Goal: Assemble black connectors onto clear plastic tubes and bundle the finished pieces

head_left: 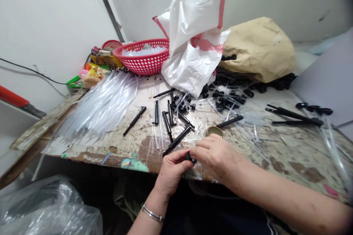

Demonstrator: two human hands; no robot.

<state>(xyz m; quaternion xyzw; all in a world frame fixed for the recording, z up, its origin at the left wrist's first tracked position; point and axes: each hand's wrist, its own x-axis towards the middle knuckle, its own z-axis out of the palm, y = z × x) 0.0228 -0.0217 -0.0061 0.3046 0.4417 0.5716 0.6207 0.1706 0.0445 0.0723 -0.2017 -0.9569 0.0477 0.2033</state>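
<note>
Between the thumb and fingers of my left hand (171, 170) is a small black plastic part (189, 156), just over the table's front edge. My right hand (222, 156) is closed, its fingertips pressed against the same part from the right. Fingers cover much of the part, so its full shape is hidden. Just beyond my hands lies a black tube-like piece (177, 141), with several similar pieces scattered behind it. A small round dish (214, 131) sits behind my right hand. Thin clear tubes (158, 132) lie among the black pieces.
A large bundle of clear tubes (102, 99) covers the table's left side. Behind stand a red perforated basket (143, 62), a white plastic sack (190, 40) and a brown paper bag (259, 51). Black parts (228, 99) are heaped before them. Longer black pieces (295, 115) lie right.
</note>
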